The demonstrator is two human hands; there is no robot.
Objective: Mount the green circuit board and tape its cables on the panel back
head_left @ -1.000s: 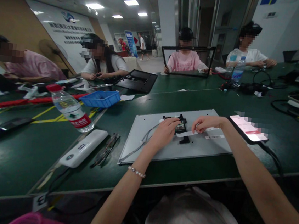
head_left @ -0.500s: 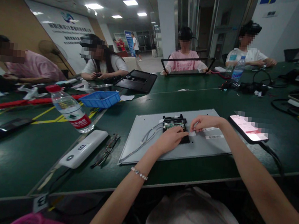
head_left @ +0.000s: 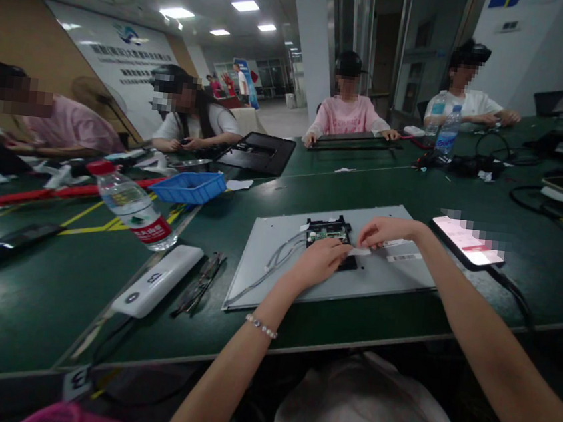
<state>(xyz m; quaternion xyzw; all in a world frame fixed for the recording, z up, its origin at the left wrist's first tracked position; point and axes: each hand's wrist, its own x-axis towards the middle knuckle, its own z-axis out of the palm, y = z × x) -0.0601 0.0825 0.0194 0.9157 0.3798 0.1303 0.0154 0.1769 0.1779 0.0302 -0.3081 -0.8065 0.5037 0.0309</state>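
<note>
At the near edge of the tabletop (head_left: 390, 182), a tag (head_left: 76, 383) bears what looks like a sideways 3. The label (head_left: 404, 257) on the panel (head_left: 269, 236) shows a barcode. Lettering on the power bank (head_left: 157, 280), bottle (head_left: 134, 205), pink shirt (head_left: 344, 118) and wall sign (head_left: 128, 67) is unclear.

We see a green table (head_left: 324, 188) with yellow stripes (head_left: 93, 227) on its left part. On it we have a flat grey panel (head_left: 375, 274), a lit phone (head_left: 468, 242) to its right and, to its left, folded glasses (head_left: 198, 286), a white power bank (head_left: 158, 280) and a red-capped bottle (head_left: 133, 209). Farther back we find a blue tray (head_left: 203, 195) and a black cover (head_left: 262, 153).
</note>
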